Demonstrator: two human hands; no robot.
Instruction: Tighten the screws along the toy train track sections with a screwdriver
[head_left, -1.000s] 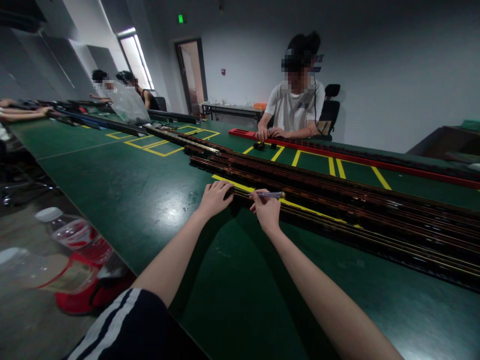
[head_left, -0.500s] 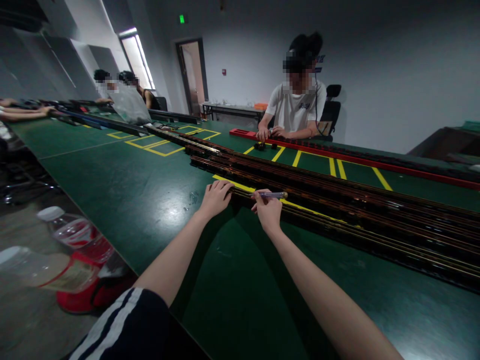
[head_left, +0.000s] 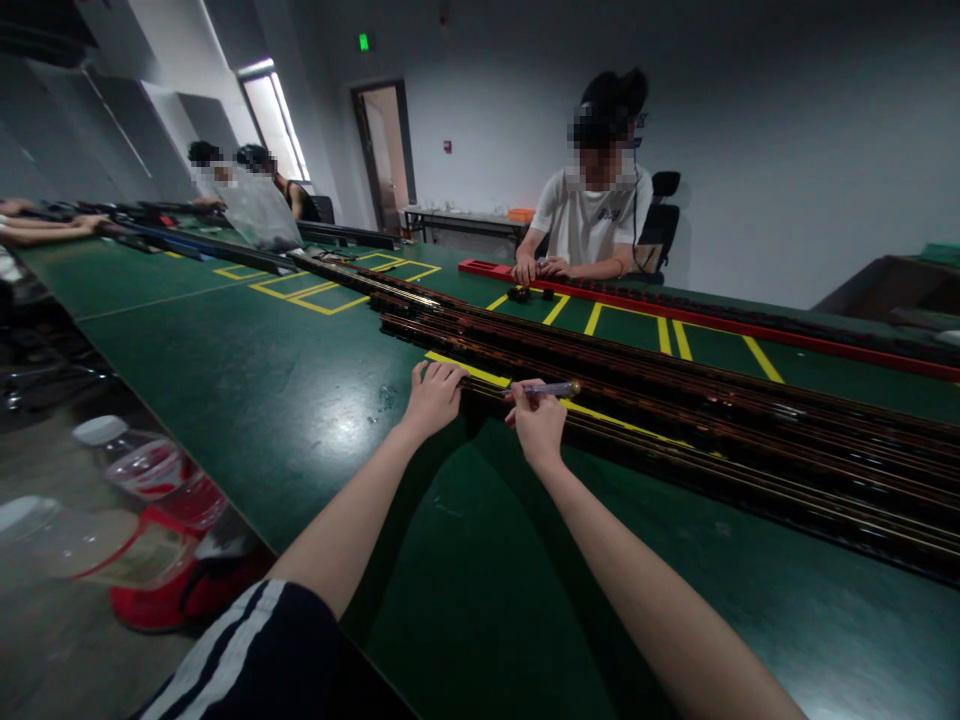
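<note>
long dark rail, held at its near end with a pen on top

long dark rails (head_left: 675,420) lie side by side across the green table (head_left: 262,370), running from just past the person's hands away to the right edge of the view. the nearest one is the one being handled. its left end sits over a yellow floor-tape line (head_left: 469,371) marked on the table.

the left hand (head_left: 433,394) rests palm down with its fingers curled over the end of that rail, pressing on it rather than lifting. the right hand (head_left: 537,420) is closed around a pen-like tool (head_left: 546,390), held level, its rounded tip pointing right just over the rail's top edge; whether the tip touches the rail i cannot tell.

the rail looks stiff and narrow, dark brown to black with thin gold-coloured lines along its length and a glossy finish. being so long and thin, it would likely sag or whip if picked up at one end alone, so a hold at two spaced points, or sliding it flat on the table, seems the safer way. the shiny surface may be slippery under bare fingers.

across the table a person in a white shirt (head_left: 592,225) has both hands at a red rail (head_left: 712,318). plastic bottles (head_left: 142,470) stand low at the left, off the table.
</note>
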